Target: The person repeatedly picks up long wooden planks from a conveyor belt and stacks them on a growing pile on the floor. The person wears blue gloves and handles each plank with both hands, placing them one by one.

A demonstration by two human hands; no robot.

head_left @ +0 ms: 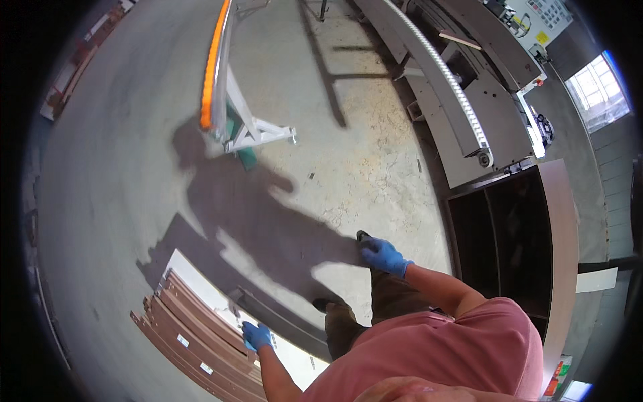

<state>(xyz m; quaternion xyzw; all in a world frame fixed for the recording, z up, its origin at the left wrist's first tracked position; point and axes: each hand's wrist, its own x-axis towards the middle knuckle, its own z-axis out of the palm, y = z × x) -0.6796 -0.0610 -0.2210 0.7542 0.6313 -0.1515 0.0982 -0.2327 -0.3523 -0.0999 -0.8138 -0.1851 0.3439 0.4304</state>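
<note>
My left hand (257, 336), in a blue glove, is over the stack at the lower left, beside the edge of the brown boards (194, 328) and above a white panel (201, 287). Its fingers are apart, with nothing visible in them; whether they touch the stack I cannot tell. My right hand (385, 256), also gloved in blue, hangs in front of my leg, away from any object. The fingers are loosely bent and nothing shows in them. Small pale labels (207, 368) sit on the boards.
A roller conveyor with an orange edge (211, 67) stands ahead on a white leg frame (258, 134). At the right runs a grey machine (462, 141) with a roller rail (445, 70). Close to my right side stands a dark, open-fronted cabinet (502, 234). Debris lies on the floor (382, 167).
</note>
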